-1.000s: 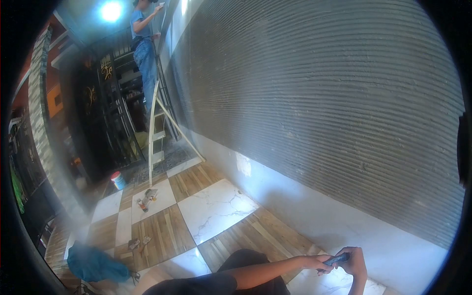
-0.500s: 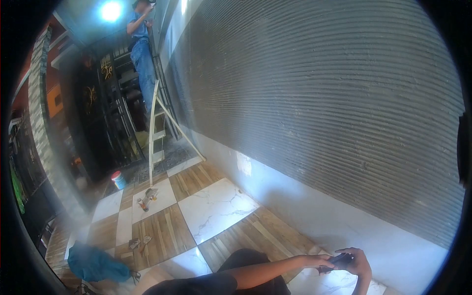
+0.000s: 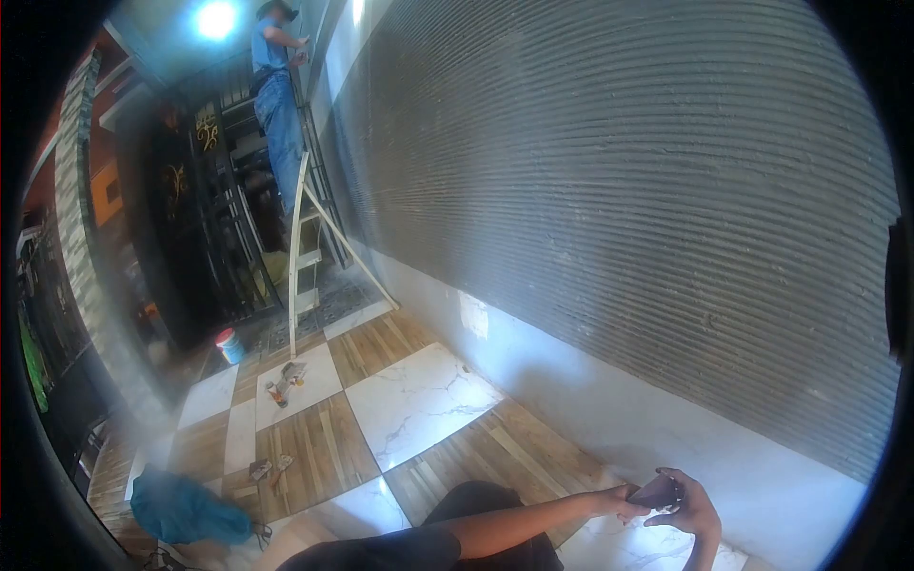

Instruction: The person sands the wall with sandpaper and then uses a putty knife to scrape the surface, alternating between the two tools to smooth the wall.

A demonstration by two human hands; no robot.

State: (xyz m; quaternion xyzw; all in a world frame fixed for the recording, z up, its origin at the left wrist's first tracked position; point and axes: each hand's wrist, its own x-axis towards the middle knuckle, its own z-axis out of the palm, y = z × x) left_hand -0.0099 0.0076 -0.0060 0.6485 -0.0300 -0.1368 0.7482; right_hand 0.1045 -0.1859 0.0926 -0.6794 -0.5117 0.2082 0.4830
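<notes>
At the lower right, low beside the white base of the wall, my left hand pinches the near edge of a dark, thin piece. Its smooth, brownish face shows, but what kind of thing it is I cannot make out. My right hand curves round the far side of the same piece, fingers and thumb bent at its edge. Both forearms come in from the bottom of the view. Below the hands lies a white marble-look floor tile.
A ridged grey wall fills the right side. Ahead, a person stands high by a stepladder. On the tiled floor are a bucket, small bottles and bits, and a teal cloth bundle.
The dark piece has turned between my hands, showing a flatter brownish face. My right fingers have shifted up and round it. The person's arms on the ladder have lowered towards the wall.
</notes>
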